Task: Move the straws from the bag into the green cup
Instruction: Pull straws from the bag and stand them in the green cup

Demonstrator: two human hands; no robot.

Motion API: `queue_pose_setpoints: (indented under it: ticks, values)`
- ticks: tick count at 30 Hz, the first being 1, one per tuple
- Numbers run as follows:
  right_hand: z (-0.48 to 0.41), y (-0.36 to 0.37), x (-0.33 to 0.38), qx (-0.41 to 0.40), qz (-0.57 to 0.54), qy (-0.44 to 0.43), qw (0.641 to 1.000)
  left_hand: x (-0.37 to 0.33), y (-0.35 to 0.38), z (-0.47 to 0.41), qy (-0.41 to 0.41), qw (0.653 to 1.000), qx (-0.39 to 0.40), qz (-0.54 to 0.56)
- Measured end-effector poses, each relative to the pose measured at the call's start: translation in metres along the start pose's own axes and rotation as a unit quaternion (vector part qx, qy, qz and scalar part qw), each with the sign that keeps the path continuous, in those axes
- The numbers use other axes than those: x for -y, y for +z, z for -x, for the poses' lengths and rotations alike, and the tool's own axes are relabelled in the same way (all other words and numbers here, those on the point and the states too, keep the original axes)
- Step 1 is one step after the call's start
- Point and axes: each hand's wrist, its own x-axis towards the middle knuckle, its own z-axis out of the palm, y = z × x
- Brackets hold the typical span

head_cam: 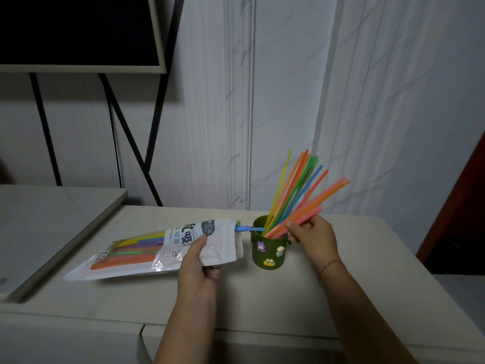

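1. Nearest us is the pale table (pixel 262 311), with both forearms reaching across it.
2. We see the left hand (pixel 199 261) gripping the bag (pixel 147 254) near its open end, thumb on top and fingers curled underneath.
3. The bag lies on the table to the left of the cup, its mouth facing the cup. It holds a stack of coloured straws, and a blue straw (pixel 249 228) pokes out of the mouth as far as the cup's rim.
4. The right hand (pixel 312 232), with a red thread (pixel 331 264) at the wrist, pinches a few pink and orange straws (pixel 315 203). Their lower ends sit inside the cup.
5. The green cup (pixel 267 253) stands upright just beside the bag, with small figures on its front. We count more straws (pixel 291 190) fanning out of it, leaning right.
6. Farthest off, we make out a marbled wall (pixel 288 88) and a dark screen (pixel 78 30) on a black stand.
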Motion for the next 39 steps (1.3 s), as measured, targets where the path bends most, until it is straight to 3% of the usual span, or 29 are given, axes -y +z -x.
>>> queue_pose_setpoints:
  ticks: [5, 10, 14, 19, 23, 26, 28, 33, 39]
  values:
    - [0.003, -0.009, -0.003, 0.011, 0.030, 0.064, 0.997, 0.000, 0.000, -0.001, 0.007, 1.000, 0.001, -0.010]
    - [0.026, -0.005, 0.010, 0.166, -0.011, 0.161, 0.973, 0.002, 0.000, 0.003, 0.024, 0.999, 0.005, -0.033]
    - [0.035, 0.016, 0.015, 0.176, -0.178, 0.225, 0.942, 0.004, 0.002, 0.008, 0.068, 0.995, 0.029, -0.071]
    - [0.040, 0.038, 0.015, 0.162, -0.370, 0.286, 0.869, 0.006, 0.007, 0.018, 0.140, 0.978, 0.078, -0.135]
    - [0.043, 0.043, 0.019, 0.155, -0.422, 0.286, 0.846, 0.007, 0.007, 0.017, 0.168, 0.966, 0.096, -0.169]
    - [0.044, 0.045, 0.019, 0.151, -0.414, 0.268, 0.857, 0.006, 0.005, 0.015, 0.160, 0.971, 0.096, -0.152]
    - [0.044, 0.046, 0.018, 0.147, -0.378, 0.236, 0.883, 0.005, 0.005, 0.014, 0.143, 0.977, 0.092, -0.131]
    - [0.048, 0.043, 0.018, 0.134, -0.160, 0.128, 0.970, 0.005, 0.002, 0.007, 0.103, 0.985, 0.094, -0.097]
    - [0.044, 0.028, 0.026, 0.137, -0.107, 0.039, 0.984, 0.000, -0.002, -0.001, 0.022, 0.997, 0.071, -0.005]
